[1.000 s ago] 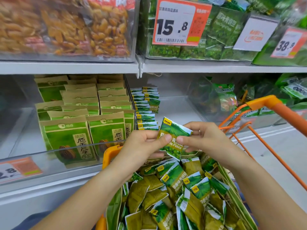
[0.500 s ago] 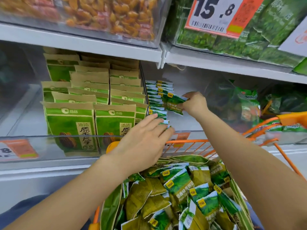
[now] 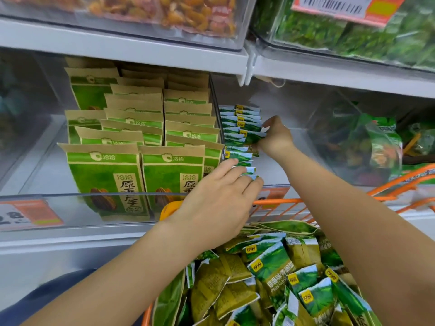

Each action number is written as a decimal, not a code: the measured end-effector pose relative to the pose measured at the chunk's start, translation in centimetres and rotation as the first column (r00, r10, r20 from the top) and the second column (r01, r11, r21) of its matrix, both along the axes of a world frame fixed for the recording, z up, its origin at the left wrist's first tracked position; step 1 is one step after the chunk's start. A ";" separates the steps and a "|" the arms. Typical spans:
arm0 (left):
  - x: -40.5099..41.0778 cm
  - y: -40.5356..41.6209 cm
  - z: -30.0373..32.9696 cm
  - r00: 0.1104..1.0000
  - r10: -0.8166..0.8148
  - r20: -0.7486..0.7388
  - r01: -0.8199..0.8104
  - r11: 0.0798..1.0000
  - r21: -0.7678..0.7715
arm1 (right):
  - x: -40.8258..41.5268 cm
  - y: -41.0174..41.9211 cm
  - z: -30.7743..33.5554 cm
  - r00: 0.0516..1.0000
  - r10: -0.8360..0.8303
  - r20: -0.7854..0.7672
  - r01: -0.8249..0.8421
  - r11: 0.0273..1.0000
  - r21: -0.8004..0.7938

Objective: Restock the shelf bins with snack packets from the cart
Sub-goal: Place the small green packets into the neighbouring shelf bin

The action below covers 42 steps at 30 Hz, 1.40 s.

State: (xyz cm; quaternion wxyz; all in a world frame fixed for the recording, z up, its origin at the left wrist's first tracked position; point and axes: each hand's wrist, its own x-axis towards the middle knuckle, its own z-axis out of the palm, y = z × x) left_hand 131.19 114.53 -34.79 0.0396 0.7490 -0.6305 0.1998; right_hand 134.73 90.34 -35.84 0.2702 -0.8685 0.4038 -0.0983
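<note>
We see the right hand deep in the clear shelf bin, its thumb and fingers pinching a green pea packet and setting it against the upright row of green pea packets that runs along the bin's left wall. The left hand lies nearer the front, fingers straight and together, their tips pressing on the front packets of that same row. Just left of the divider stand the kraft-and-green sunflower seed bags (packed in tidy ranks). Below the hands, the orange cart sits against the shelf, heaped with loose green pea packets lying every which way. An orange price label hangs on the shelf edge at the left.
</note>
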 end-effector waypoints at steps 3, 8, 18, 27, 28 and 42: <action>0.0 0.0 0.1 1.000 -0.003 -0.001 0.003 1.000 0.012 | -1.2 0.6 1.7 1.000 0.015 0.008 -0.016 0.999 0.043; 0.3 0.6 0.6 0.995 -0.038 -0.094 0.038 0.999 0.001 | -8.3 4.7 6.1 0.919 -0.005 0.395 0.001 1.000 0.010; -3.1 2.3 0.5 0.943 -0.141 -0.302 0.116 0.988 -0.098 | -22.8 9.8 4.8 0.735 0.161 -0.659 -0.316 0.941 -0.123; -2.6 2.5 -0.5 0.962 -0.148 -0.229 0.143 0.989 -0.037 | -22.8 8.6 1.8 0.894 0.039 -0.445 -0.010 0.998 0.068; -2.5 2.4 -0.5 0.962 -0.150 -0.229 0.145 0.989 -0.042 | -22.8 8.3 2.0 0.914 0.027 -0.405 0.012 0.996 0.093; -2.7 2.4 -1.0 0.955 -0.183 -0.233 0.171 0.983 -0.068 | -22.8 8.3 1.2 0.890 0.055 -0.454 -0.034 0.998 0.052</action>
